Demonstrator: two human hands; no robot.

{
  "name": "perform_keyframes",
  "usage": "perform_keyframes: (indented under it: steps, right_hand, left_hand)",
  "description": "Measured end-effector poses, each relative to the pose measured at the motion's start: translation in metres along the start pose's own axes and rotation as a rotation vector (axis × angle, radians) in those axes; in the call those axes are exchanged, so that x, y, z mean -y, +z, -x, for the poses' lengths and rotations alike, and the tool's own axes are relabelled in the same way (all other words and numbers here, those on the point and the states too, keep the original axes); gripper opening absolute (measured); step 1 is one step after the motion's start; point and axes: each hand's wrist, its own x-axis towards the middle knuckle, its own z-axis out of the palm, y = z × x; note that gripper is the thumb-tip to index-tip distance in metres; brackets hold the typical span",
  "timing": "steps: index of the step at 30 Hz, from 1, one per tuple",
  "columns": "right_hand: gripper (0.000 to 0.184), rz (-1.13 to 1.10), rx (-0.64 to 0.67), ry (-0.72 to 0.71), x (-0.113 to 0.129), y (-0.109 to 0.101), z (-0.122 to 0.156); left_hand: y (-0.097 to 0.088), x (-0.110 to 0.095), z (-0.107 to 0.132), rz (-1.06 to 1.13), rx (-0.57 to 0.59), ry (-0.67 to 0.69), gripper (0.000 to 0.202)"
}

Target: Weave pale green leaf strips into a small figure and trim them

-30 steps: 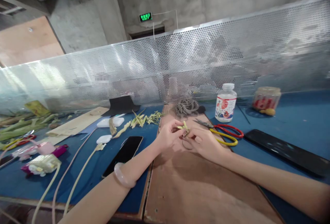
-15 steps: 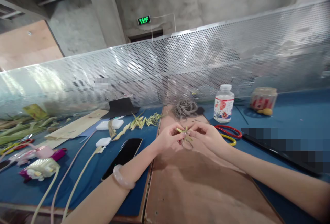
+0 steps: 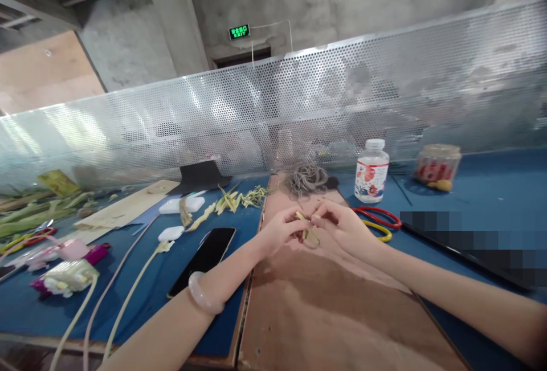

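Observation:
Over the brown board [image 3: 294,314], my left hand [image 3: 282,229] pinches a small yellow-green plant strip [image 3: 304,236] between thumb and fingers. A thin greyish loop [image 3: 314,242] hangs below the strip, with a dark red bit beside it. My right hand [image 3: 337,224] is close on the right, thumb and forefinger pressed together near the strip's upper end. What its fingertips hold is too small to make out. Behind both hands lies a tangle of grey cord [image 3: 306,180]. Red-handled [image 3: 378,217] and yellow-handled [image 3: 380,231] tools lie beside my right wrist.
A black phone [image 3: 205,260] lies by my left forearm, with white cables and chargers [image 3: 171,234] farther left. Pale green plant pieces [image 3: 231,200] lie behind. A white bottle [image 3: 371,171] and a jar [image 3: 438,167] stand back right, before a perforated metal screen [image 3: 239,109].
My right fingertips have drawn slightly up and away from my left fingers. The strip and its loop have turned a little, staying in my left hand.

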Motion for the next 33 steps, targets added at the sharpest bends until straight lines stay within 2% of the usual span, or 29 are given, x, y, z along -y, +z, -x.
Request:
perform_keyframes:
  steps: [5, 12, 21, 27, 33]
  right_hand:
    - [0.010, 0.101, -0.014, -0.045, -0.003, 0.004, 0.000]
    - [0.013, 0.413, -0.054, -0.360, -0.006, 0.004, 0.002]
    - [0.012, 0.496, 0.023, -0.415, -0.011, 0.000, 0.000]
    - [0.019, 0.566, 0.010, -0.596, -0.019, -0.002, -0.001]
    - [0.017, 0.698, 0.122, -0.645, -0.019, -0.004, -0.001]
  left_hand:
    - [-0.002, 0.004, -0.001, 0.161, -0.009, -0.089, 0.013]
    - [-0.005, 0.002, 0.000, 0.230, 0.012, -0.197, 0.016]
    - [-0.010, 0.004, -0.002, 0.215, 0.060, -0.247, 0.014]
    - [-0.013, 0.008, -0.001, 0.180, 0.067, -0.224, 0.016]
    - [-0.011, 0.003, 0.002, 0.204, 0.094, -0.262, 0.020]
